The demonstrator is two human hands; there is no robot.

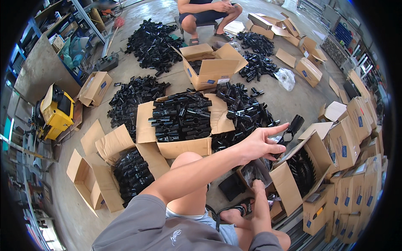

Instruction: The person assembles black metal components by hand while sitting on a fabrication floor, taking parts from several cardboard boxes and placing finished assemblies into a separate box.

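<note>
My left arm reaches across to the right. A glossy black tubular fitting (296,122) with a ring-shaped middle rests in my left hand (264,143), whose index finger and thumb stick out beside it. Lower down, my right hand (258,184) is closed at a small carton lined with a clear plastic bag (253,170); what its fingers hold, if anything, is hidden. Just right of both hands stands an open carton (286,184) with black fittings stacked inside. In front of my knees, another open carton (184,147) is filled with rows of black fittings.
Loose piles of black fittings (153,46) cover the floor ahead. An open carton (115,184) with fittings stands at left, near a yellow machine (56,113). Stacked cartons (351,192) line the right side. Another person (205,12) sits beyond a half-filled carton (213,73).
</note>
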